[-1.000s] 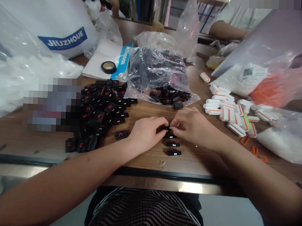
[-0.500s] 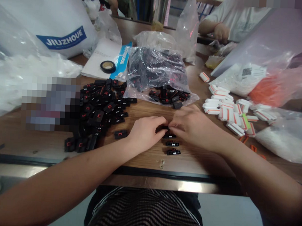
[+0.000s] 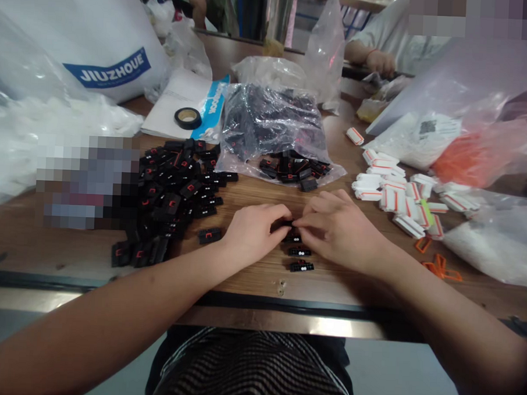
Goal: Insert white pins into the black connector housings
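My left hand (image 3: 258,231) is curled on the tabletop, thumb and fingers around a black plastic connector (image 3: 280,225) that is mostly hidden. Close against it, my right hand (image 3: 338,225) has its thumb and forefinger pinched together at the connector's right end; whatever small piece they grip is covered. Below the fingertips lie black connectors (image 3: 301,266) in a short column, each with two white dots on its near face. One more black connector (image 3: 209,236) with a red clip rests left of my left hand.
A heap of black connectors (image 3: 189,188) spreads at left. Behind my hands lies a clear bag (image 3: 275,119) of more. White parts with orange strips (image 3: 394,198) and orange clips (image 3: 440,267) are at right. Black tape (image 3: 188,118) sits on a booklet (image 3: 166,109). Another person's hand (image 3: 382,62) shows beyond.
My right hand has shifted slightly, its wrist drawn a little lower, uncovering more orange clips. The left hand stays at the connector. The far person's hand has moved slightly.
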A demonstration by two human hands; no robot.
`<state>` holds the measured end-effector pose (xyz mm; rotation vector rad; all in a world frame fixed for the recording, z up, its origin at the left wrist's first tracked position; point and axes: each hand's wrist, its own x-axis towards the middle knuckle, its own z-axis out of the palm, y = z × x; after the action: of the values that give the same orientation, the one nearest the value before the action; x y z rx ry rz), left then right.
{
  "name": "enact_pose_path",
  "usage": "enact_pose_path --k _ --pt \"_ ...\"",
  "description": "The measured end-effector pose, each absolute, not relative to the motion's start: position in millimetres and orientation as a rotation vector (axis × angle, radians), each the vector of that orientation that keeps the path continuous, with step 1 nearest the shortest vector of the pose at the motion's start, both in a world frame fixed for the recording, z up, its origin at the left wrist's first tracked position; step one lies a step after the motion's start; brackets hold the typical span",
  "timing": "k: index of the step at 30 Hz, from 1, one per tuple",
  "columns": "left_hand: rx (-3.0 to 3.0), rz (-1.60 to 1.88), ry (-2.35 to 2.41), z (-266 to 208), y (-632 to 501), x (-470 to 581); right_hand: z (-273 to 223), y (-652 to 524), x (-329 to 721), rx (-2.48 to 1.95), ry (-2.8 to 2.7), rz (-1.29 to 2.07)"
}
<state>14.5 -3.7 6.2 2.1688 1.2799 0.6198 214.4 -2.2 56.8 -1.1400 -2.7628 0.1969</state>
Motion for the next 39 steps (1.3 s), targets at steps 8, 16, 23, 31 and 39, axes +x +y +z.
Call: enact_pose_path --k 8,16,23,31,39 --pt "2.144 0.632 1.293 6.9 -5.3 14.2 53.2 56.1 246.6 -1.548 -2.358 0.285" --pt "2.155 0.646 1.247 7.9 -6.6 12.2 40.2 78.4 237.5 -1.71 -2.315 0.472" --pt "2.066 0.822 1.149 8.6 -6.1 8.5 33.4 68.4 238.4 -1.547 -2.139 0.882" --pt "2.029 0.92 1.321 0.1 2.2 11.7 33.8 46.3 207.1 -1.241 -2.296 1.027" --pt "2.095 0.87 1.346 -0.1 2.4 12.0 47.7 26.3 264.7 -1.58 -2.378 0.539"
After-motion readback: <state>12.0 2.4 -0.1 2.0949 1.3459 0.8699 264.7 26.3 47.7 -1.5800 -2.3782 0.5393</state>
